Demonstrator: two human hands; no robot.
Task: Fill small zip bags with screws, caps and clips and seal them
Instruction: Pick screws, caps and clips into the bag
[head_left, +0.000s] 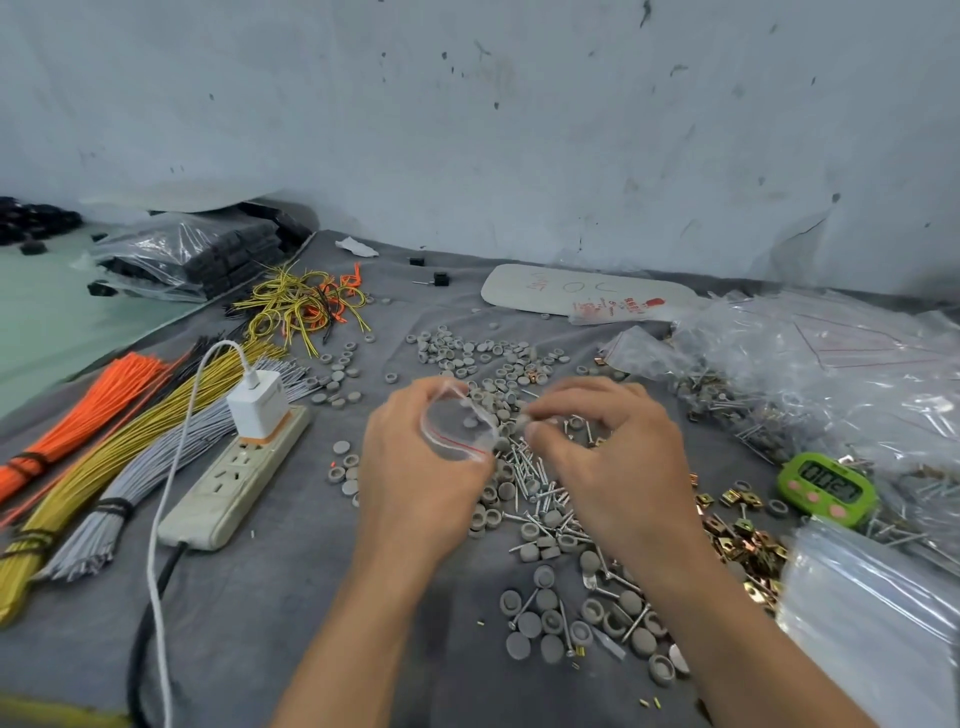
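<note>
zip bag (457, 434) is up off the cloth in your left hand (415, 467), with your fingers curled round its left side and the mouth with the red strip turned toward your right. Looks like one grey cap (470, 422) is already inside. Your right hand (613, 457) sits just beside the mouth, fingertips (532, 426) pinched together on something small and pale. Whether that's a part or the bag's lip, I honestly can't tell.

Tip for the filling step: bow the mouth open with your left thumb and finger so it makes a proper hole. Then drop parts in from straight over it instead of poking them past the strip. Screw points will probably snag the thin plastic, so heads-first is my guess at the safer way.

Good news is the supply is right under you. The screws (535, 478) are directly below the bag, and the loose caps (467, 353) are spread behind and in front of your hands. The brass clips (737, 535) are off by your right wrist, near the green timer (826, 491). The power strip (234, 483) is well off to the left.
</note>
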